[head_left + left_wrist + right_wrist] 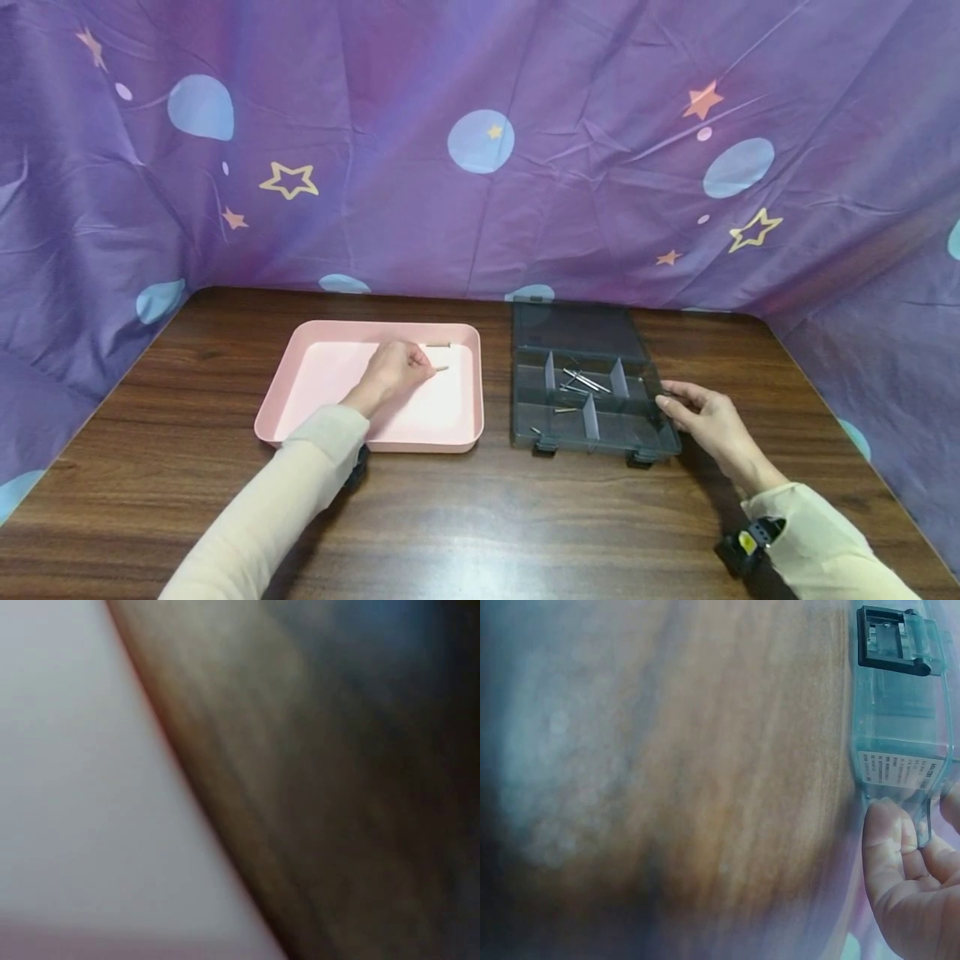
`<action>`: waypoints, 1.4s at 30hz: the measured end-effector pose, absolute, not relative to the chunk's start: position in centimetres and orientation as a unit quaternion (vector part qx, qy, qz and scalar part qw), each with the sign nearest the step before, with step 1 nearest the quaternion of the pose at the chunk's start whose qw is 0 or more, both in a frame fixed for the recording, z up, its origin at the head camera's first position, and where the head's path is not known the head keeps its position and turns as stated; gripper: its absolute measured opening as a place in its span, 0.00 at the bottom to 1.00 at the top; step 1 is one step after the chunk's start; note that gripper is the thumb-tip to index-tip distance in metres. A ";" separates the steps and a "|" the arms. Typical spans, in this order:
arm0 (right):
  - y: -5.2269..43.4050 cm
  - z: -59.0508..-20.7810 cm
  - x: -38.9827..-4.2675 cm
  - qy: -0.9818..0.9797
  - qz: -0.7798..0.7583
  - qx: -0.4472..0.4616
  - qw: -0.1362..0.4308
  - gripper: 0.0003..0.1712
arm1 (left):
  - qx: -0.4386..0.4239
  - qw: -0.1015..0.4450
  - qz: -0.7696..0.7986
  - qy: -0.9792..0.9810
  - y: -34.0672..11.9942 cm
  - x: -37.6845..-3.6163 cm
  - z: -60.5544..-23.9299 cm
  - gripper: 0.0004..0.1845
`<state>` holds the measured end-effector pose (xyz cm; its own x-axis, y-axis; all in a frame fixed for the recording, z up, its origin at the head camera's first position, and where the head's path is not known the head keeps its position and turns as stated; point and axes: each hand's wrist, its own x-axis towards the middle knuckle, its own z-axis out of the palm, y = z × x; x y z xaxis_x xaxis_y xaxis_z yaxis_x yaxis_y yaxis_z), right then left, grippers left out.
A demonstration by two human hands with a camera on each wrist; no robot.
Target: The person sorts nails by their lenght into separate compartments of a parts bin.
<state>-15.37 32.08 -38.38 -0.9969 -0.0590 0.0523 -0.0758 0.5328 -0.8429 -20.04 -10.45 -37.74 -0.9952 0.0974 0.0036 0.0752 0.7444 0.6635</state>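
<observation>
Step in hand, as I read it: moving nails one at a time from the pink tray (285, 392) into the grey compartment box (592, 433) — currently at the pick, not the carry.

Left hand (390, 372) is inside the tray, toward its 12 o'clock edge, fingers curled in. A nail (441, 367) pokes out at the hand's 3 o'clock, right at the fingertips; it looks pinched, but the contact itself is hidden behind the knuckles, so I'd call it a pinch just closing. A second nail (438, 345) lies loose on the tray floor at the hand's 1 o'clock, near but apart from the fingers. The left wrist view is blur only — tray wall and table (187, 433), no fingers visible.

Right hand (708, 421) steadies the box at its 3 o'clock edge. The right wrist view shows thumb and fingers (885, 825) curled over the clear rim (900, 769), near the black latch (892, 637). Lid is open, lying back at 12 o'clock.

Box already holds a small pile of nails (581, 381) in the centre-back compartment, plus a single one (566, 409) just in front.

Next move likely needs a clean lift clear of the tray wall, travel toward 3 o'clock, then release over the pile's compartment. Keep the box held still.
</observation>
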 end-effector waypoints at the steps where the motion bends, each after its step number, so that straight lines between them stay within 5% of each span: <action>1: 32.1 -38.4 -15.3 -0.875 0.483 0.039 0.010 0.27 | 0.045 0.016 0.355 0.934 -10.4 -20.0 -37.8 0.05; 18: 32.4 -38.5 -15.4 -0.879 0.475 0.041 0.009 0.27 | 0.010 0.031 0.473 0.881 -8.4 -19.1 -37.3 0.06; 25: 32.3 -38.4 -15.5 -0.885 0.463 0.039 0.008 0.27 | 0.036 0.015 0.501 0.865 -6.6 -18.8 -36.5 0.06; 42: 32.2 -38.2 -15.3 -0.883 0.468 0.037 0.008 0.28 | 0.141 0.075 0.540 0.827 -0.7 -16.5 -35.5 0.07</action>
<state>-15.31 32.22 -38.25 -0.9971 -0.0581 0.0498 -0.0739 0.5598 -0.8253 -16.45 -0.73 -35.46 -0.9493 0.3132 0.0278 0.1515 0.3784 0.9132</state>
